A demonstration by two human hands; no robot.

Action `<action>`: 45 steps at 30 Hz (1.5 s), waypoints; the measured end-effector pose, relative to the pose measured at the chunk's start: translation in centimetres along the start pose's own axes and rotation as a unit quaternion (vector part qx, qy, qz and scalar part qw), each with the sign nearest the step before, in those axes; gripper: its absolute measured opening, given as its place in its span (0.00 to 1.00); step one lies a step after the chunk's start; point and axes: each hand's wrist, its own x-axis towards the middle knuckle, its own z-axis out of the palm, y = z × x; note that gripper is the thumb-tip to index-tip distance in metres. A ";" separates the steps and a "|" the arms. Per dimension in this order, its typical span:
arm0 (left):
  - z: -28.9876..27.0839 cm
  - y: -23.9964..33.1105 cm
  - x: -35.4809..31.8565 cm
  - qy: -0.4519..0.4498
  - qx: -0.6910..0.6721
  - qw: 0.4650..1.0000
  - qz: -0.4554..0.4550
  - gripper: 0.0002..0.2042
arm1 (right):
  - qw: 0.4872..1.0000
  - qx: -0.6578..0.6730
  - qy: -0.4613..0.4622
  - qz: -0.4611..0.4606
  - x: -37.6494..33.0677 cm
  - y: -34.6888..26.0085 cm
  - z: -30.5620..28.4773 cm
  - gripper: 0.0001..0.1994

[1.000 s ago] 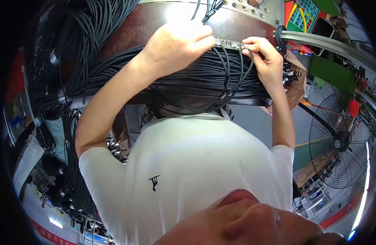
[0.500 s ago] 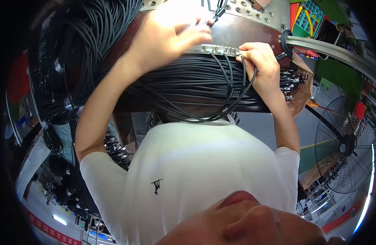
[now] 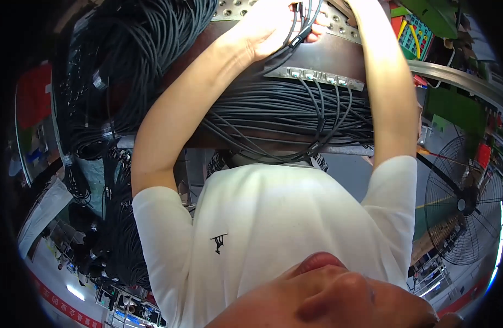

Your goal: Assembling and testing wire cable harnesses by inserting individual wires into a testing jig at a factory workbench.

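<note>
The strip [image 3: 317, 77] now sits unheld: beyond it my left hand [image 3: 274, 31] grasps cables [image 3: 302, 37]; my right hand's grip, out of view, I can't tell.

Pulled my right hand off the metal strip [image 3: 315, 77]; it's now past the top edge, out of view. My left hand [image 3: 276, 34] went from strip to black cables [image 3: 299, 39], fingers curled round them.
</note>
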 end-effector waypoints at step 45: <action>5.1 -7.7 -12.9 0.135 0.479 0.861 -0.108 0.23 | 0.961 -0.033 -0.024 -0.273 -14.8 -1.4 2.6 0.10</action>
